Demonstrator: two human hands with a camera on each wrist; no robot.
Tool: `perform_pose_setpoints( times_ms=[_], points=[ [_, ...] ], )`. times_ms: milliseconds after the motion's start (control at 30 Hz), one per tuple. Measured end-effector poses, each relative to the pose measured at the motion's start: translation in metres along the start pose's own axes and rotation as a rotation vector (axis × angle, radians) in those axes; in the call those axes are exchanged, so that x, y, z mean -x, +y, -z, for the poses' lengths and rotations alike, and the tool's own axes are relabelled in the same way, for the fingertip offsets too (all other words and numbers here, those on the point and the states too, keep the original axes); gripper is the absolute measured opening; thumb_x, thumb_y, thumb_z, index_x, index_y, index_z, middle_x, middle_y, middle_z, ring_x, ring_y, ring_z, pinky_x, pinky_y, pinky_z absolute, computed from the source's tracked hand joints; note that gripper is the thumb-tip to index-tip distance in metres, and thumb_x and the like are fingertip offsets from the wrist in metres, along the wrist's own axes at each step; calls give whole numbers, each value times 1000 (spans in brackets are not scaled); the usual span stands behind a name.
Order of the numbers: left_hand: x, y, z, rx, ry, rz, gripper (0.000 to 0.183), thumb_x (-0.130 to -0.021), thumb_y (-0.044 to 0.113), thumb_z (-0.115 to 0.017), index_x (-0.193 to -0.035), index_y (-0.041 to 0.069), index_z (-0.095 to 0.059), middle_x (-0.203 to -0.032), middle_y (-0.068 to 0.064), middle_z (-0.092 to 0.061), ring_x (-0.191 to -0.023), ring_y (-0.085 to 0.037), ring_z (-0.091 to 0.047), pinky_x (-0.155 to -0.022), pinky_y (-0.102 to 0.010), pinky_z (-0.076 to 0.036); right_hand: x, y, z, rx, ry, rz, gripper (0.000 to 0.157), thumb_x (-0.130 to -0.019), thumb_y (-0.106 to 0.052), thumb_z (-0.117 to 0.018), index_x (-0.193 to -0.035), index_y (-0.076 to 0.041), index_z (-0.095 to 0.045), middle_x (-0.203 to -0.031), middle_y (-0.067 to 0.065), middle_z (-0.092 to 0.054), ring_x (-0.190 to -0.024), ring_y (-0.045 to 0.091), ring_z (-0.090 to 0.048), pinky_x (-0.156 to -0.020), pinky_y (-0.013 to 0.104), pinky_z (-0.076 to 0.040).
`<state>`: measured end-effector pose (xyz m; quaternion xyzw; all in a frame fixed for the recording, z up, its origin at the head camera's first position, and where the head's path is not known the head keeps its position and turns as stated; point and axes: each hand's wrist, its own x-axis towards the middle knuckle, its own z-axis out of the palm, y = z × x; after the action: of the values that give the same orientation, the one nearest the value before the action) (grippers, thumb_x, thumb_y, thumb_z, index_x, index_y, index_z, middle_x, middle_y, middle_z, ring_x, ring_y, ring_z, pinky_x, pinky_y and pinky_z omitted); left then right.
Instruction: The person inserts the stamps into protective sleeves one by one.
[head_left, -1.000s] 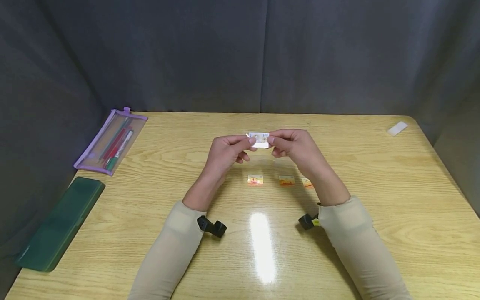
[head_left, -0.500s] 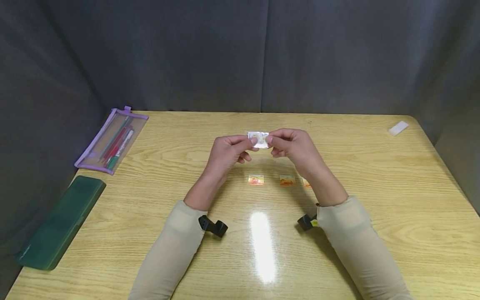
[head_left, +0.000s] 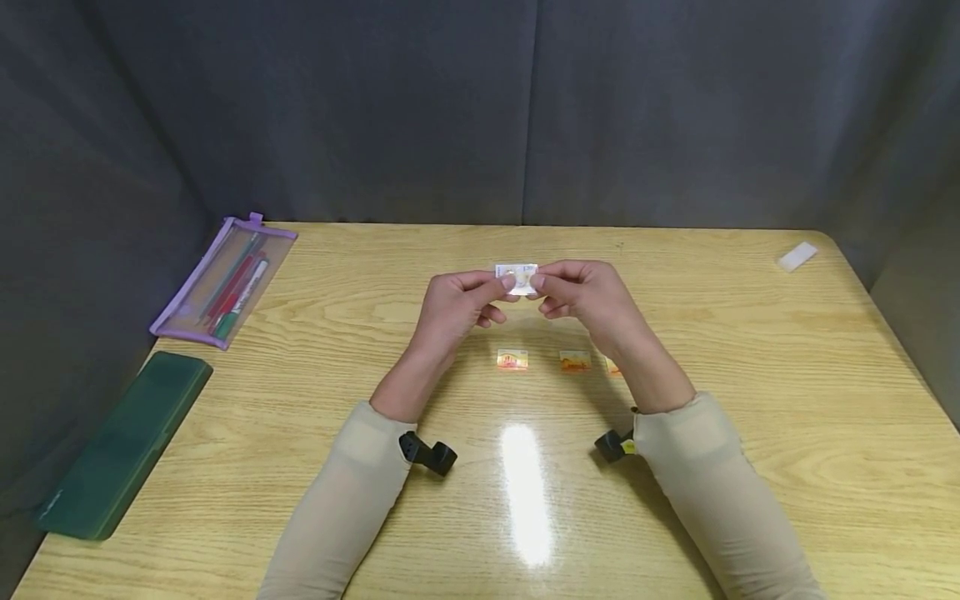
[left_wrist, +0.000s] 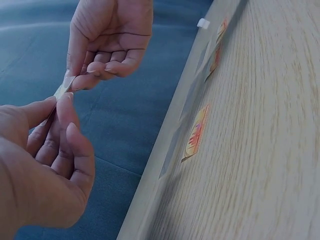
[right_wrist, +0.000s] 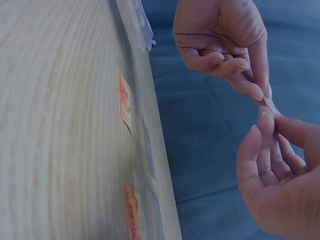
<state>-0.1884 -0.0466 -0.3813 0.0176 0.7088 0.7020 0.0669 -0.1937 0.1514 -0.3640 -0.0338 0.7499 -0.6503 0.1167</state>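
Observation:
A small white stamp-like slip point(head_left: 522, 284) with pale print is held up over the far middle of the table. My left hand point(head_left: 455, 305) pinches its left end between thumb and fingers. At the opposite end, the thumb and fingers of my right hand point(head_left: 591, 298) pinch it too. The left wrist view has the slip point(left_wrist: 63, 89) nearly edge-on, stretched between both sets of fingertips. Below the hands lie small orange-and-yellow printed slips: one on the left point(head_left: 512, 360), one in the middle point(head_left: 575, 361), and a third point(head_left: 613, 367) partly hidden behind my right wrist.
A purple-edged mesh pouch point(head_left: 225, 283) with pens lies at the back left. Nearer on that side is a dark green case point(head_left: 123, 446). A white block point(head_left: 797, 256) sits by the far right corner. Dark curtains point(head_left: 480, 108) enclose the wooden table point(head_left: 337, 508).
The held slip has tilted slightly; the plain white strip along its lower edge a second ago no longer stands out. Both hands have barely moved, and the orange slips are where they were.

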Motion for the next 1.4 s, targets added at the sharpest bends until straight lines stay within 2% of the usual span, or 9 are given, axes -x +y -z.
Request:
perform_pose_setpoints(
  times_ms=[233, 500, 733, 867, 1000, 1133, 1267, 1400],
  points=[
    [0, 0, 0, 6, 0, 6, 24, -94, 24, -74, -108, 4, -79, -87, -4, -79, -59, -8, -68, -58, -21, -54, 0, 1, -2, 10, 9, 4, 22, -99, -19, -67, -109, 1, -68, -86, -5, -70, -73, 11, -65, -74, 25, -59],
    [0, 1, 1, 2, -11, 9, 25, -94, 26, -75, -108, 6, -79, -88, -4, -79, -59, -9, -68, -58, -21, -53, 0, 2, -1, 29, 10, 5, 25, -100, -20, -67, -111, 1, -68, -89, -4, -70, -75, 11, -65, -75, 25, -59],
    [-3, 3, 6, 21, 50, 9, 27, -93, 25, -75, -110, 5, -78, -82, -1, -77, -56, -8, -66, -55, -20, -51, 0, 0, 0, 16, 17, 4, 31, -103, -20, -61, -121, 5, -66, -91, -3, -71, -74, 10, -65, -75, 24, -59],
    [-3, 4, 6, -4, 63, 4, 26, -93, 24, -76, -108, 3, -78, -87, -10, -78, -55, -8, -65, -54, -20, -50, -1, 1, -1, 17, 9, 17, 34, -104, -24, -59, -121, 5, -66, -93, -1, -69, -73, 10, -66, -75, 24, -60],
    [-2, 4, 7, -40, 46, 28, 25, -93, 24, -76, -109, 4, -78, -92, -13, -77, -56, -8, -65, -54, -20, -49, -1, 2, -3, 42, 9, 4, 33, -100, -23, -65, -119, 3, -67, -95, 1, -69, -74, 9, -67, -76, 25, -60],
    [-5, 5, 16, -96, 17, 66, 22, -94, 22, -75, -111, 9, -78, -98, -10, -77, -60, -10, -67, -58, -23, -52, -3, 3, -1, 70, 17, -4, 30, -100, -22, -67, -117, 3, -69, -96, 3, -70, -75, 10, -67, -76, 26, -60],
    [-10, 8, 29, -159, -7, 89, 19, -95, 21, -72, -110, 11, -79, -99, -7, -78, -63, -10, -67, -64, -29, -55, -7, 2, 0, 81, 16, -18, 29, -100, -19, -66, -118, 4, -69, -102, 11, -72, -74, 10, -69, -76, 27, -61],
    [-11, 10, 37, -189, -24, 108, 23, -96, 27, -72, -113, 12, -78, -99, -5, -78, -67, -11, -69, -69, -33, -55, -12, 1, -7, 84, 15, -43, 28, -100, -16, -65, -119, 4, -69, -104, 14, -72, -73, 11, -70, -78, 30, -62]
  ],
)
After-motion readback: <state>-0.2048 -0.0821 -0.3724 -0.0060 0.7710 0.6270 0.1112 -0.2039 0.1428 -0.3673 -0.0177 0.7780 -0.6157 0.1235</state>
